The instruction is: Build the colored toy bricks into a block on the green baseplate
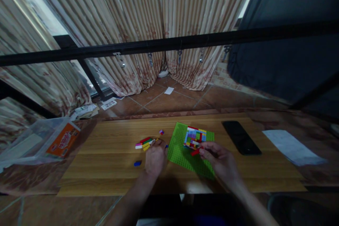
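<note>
My right hand (221,157) pinches a red toy brick (195,152) between thumb and fingers, low over the green baseplate (178,148). Just beyond those fingertips is a low block of many-coloured bricks (193,135) built on the plate. My left hand (155,157) rests by a small pile of loose bricks, its fingers curled together; what they hold, if anything, is hidden. In that pile lie yellow bricks (146,146), a red brick (144,140) and a white brick (138,147). A blue brick (137,163) lies nearer to me, and a small purple-and-red piece (161,132) farther off.
A black phone (241,137) lies right of the baseplate on the wooden table (106,159). White paper (293,146) is beyond the table's right end. A clear plastic box (34,141) with an orange label stands at the left. A dark metal bar (164,46) crosses before the curtains.
</note>
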`<state>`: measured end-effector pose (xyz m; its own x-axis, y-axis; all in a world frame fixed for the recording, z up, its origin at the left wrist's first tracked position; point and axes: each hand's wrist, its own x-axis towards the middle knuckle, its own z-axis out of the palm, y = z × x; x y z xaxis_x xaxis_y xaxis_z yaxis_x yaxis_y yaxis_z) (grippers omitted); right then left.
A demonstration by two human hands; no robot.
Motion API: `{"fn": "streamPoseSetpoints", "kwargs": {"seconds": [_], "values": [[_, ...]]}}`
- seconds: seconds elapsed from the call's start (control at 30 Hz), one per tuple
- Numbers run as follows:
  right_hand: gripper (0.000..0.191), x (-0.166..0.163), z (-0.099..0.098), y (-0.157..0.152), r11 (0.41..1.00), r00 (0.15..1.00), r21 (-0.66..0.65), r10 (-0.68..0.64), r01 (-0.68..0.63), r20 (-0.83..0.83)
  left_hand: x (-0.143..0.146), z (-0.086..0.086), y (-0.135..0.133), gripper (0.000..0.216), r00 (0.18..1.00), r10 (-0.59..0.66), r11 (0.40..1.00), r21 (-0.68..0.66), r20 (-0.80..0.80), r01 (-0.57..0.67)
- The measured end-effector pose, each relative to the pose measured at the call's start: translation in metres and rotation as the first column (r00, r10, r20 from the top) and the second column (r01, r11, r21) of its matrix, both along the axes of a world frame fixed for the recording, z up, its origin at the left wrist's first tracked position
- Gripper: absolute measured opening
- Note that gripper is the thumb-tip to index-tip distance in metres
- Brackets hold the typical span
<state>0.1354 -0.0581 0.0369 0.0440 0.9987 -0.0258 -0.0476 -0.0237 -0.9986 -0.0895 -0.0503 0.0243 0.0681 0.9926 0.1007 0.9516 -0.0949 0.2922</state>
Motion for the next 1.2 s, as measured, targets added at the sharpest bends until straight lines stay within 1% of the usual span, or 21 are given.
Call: {"fn": "streamPoseSetpoints", "kwargs": {"seconds": [0.07,0.13,0.2,0.27,0.37,0.47,0.63,0.7,0.83,0.93,1.03,1.2], "values": [[0.021,0.003,0.007,0.009,0.998,0.995,0.066,0.009,-0.015,0.102,0.002,0.0,-0.001,0.016,1.0,0.001,0.999,0.048,0.002,-0.001],[0.017,0.005,0.013,0.021,0.992,0.978,0.114,0.029,-0.053,0.204,0.006,0.001,-0.003,0.017,0.999,-0.001,0.994,0.108,0.042,-0.003],[0.015,0.006,0.016,0.033,0.986,0.951,0.123,0.072,-0.113,0.302,0.013,0.004,-0.005,0.018,0.992,-0.022,0.988,0.155,0.123,0.003],[0.016,0.005,0.015,0.044,0.981,0.921,0.095,0.125,-0.172,0.369,0.022,0.005,-0.006,0.021,0.973,-0.064,0.983,0.181,0.22,0.024],[0.017,0.0,0.01,0.058,0.968,0.899,0.069,0.195,-0.24,0.391,0.038,0.005,-0.005,0.025,0.939,-0.088,0.983,0.18,0.331,0.029],[0.017,-0.004,0.002,0.066,0.955,0.896,0.089,0.231,-0.283,0.38,0.051,0.003,-0.002,0.029,0.913,-0.07,0.989,0.144,0.401,0.012],[0.018,-0.008,-0.009,0.071,0.96,0.906,0.117,0.195,-0.255,0.376,0.063,0.001,0.004,0.034,0.894,-0.025,0.998,0.066,0.448,-0.005],[0.018,-0.009,-0.01,0.071,0.955,0.891,0.141,0.181,-0.26,0.416,0.065,0.0,0.006,0.031,0.897,-0.023,0.998,0.058,0.442,-0.002],[0.017,-0.01,-0.009,0.069,0.939,0.8,0.237,0.063,-0.251,0.597,0.068,-0.002,0.009,0.027,0.905,-0.036,0.997,0.078,0.424,0.003],[0.017,-0.01,-0.007,0.067,0.919,0.751,0.296,-0.001,-0.259,0.66,0.069,-0.003,0.009,0.027,0.91,-0.036,0.996,0.094,0.412,-0.003],[0.019,-0.011,-0.008,0.067,0.915,0.751,0.316,-0.021,-0.252,0.66,0.07,-0.003,0.01,0.027,0.917,-0.022,0.996,0.09,0.398,-0.015],[0.023,-0.01,-0.016,0.069,0.934,0.802,0.309,-0.042,-0.181,0.596,0.073,-0.002,0.009,0.026,0.915,0.01,0.994,0.093,0.404,-0.052]]}}
